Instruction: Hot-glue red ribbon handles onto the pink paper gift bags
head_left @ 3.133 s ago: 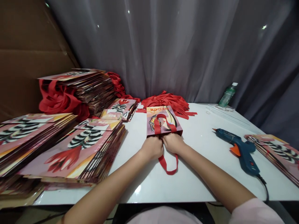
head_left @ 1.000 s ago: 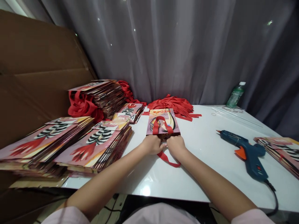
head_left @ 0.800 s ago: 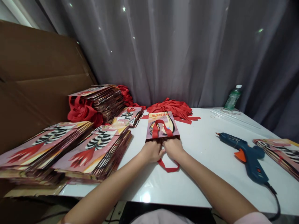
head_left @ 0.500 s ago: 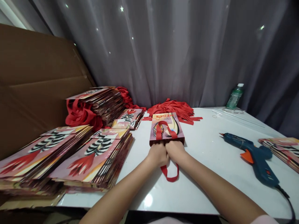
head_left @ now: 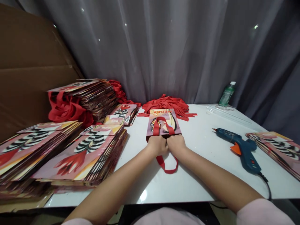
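A small printed paper bag (head_left: 162, 113) lies on the white table in front of me, its mouth towards me. A red ribbon handle (head_left: 155, 127) loops up over its printed front, and a second red ribbon handle (head_left: 170, 171) hangs out below my hands onto the table. My left hand (head_left: 157, 146) and my right hand (head_left: 176, 144) are side by side at the bag's mouth, closed, knuckles up, at its near edge. Their fingertips are hidden at the opening, so what they pinch there cannot be made out fully.
Stacks of folded paper bags (head_left: 77, 159) fill the left side, beside a cardboard sheet (head_left: 28, 62). Red ribbons (head_left: 166, 103) lie heaped behind the bag. To the right are a blue glue gun (head_left: 241, 148) with its cord, more folded bags (head_left: 278, 145) and a green bottle (head_left: 227, 94).
The camera view has shifted slightly, so the table's contents appear further left and higher. Both hands stay at the bag's mouth, with little visible change in their grip.
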The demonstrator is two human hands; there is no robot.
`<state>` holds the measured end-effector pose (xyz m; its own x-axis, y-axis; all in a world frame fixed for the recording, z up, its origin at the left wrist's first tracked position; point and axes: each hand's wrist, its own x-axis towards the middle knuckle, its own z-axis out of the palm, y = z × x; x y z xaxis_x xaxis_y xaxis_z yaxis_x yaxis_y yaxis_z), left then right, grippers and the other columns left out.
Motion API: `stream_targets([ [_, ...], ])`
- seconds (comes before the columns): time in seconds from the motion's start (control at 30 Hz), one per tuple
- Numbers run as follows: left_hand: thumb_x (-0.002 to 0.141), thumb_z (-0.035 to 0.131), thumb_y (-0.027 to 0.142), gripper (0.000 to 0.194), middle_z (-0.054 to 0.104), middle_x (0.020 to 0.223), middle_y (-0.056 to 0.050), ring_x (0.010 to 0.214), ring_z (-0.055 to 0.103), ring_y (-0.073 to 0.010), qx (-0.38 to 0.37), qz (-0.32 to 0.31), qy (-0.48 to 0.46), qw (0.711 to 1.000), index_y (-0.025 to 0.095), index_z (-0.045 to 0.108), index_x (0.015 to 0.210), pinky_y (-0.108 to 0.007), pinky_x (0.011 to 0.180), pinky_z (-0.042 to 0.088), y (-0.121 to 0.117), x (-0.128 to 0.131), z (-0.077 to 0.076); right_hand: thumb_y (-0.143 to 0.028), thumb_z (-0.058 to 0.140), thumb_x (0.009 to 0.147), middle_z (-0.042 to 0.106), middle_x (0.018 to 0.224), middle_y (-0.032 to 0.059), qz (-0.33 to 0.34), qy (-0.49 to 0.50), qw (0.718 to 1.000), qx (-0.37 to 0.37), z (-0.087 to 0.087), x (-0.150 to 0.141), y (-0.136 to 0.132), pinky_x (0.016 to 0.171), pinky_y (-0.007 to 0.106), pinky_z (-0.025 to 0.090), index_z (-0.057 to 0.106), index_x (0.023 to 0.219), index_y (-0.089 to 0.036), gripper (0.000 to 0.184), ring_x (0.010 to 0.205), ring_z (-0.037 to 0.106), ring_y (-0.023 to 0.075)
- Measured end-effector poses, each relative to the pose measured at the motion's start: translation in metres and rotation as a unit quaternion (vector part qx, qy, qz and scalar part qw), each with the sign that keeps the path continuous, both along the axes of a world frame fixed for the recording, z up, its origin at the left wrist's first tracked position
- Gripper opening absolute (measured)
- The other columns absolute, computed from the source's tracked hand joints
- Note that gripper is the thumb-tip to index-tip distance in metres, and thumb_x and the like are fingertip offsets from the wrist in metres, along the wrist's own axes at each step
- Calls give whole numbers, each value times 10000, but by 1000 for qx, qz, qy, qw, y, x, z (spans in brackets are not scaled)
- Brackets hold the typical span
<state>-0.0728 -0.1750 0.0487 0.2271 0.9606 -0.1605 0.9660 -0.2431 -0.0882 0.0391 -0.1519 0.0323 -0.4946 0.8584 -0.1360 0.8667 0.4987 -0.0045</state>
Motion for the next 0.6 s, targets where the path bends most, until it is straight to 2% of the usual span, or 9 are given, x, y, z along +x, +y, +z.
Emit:
stream_targets([
  [0.17,895,424,400,441,734,967,-166,901,688,-329,35,-55,-5,998,120,746,1006,-423,775,514,-8,-23,-4,-135,530,913,751,998,162,18,11,1000,1,5,1,2,806,354,548,745,1019,-144,240,954,710,276],
  [0.3,904,389,369,439,704,1059,-169,915,677,-324,71,-68,-10,995,115,732,1007,-429,754,510,-11,-20,-12,-86,517,882,755,998,164,25,16,1000,-2,6,-2,2,785,334,548,757,998,-149,273,933,717,280],
  [0.43,894,384,344,434,698,1007,-175,864,676,-329,90,-60,-14,994,92,727,977,-434,692,510,-10,-13,-19,-63,509,861,750,992,178,15,23,1000,3,2,-4,-3,779,367,544,760,979,-144,290,913,718,292],
  [0.6,878,432,364,421,683,1080,-171,934,659,-328,100,-71,-23,992,91,711,1035,-441,754,513,-10,-19,-21,-85,465,892,734,994,208,1,53,998,35,-9,-2,-8,841,419,513,730,1042,-112,306,951,702,305],
])
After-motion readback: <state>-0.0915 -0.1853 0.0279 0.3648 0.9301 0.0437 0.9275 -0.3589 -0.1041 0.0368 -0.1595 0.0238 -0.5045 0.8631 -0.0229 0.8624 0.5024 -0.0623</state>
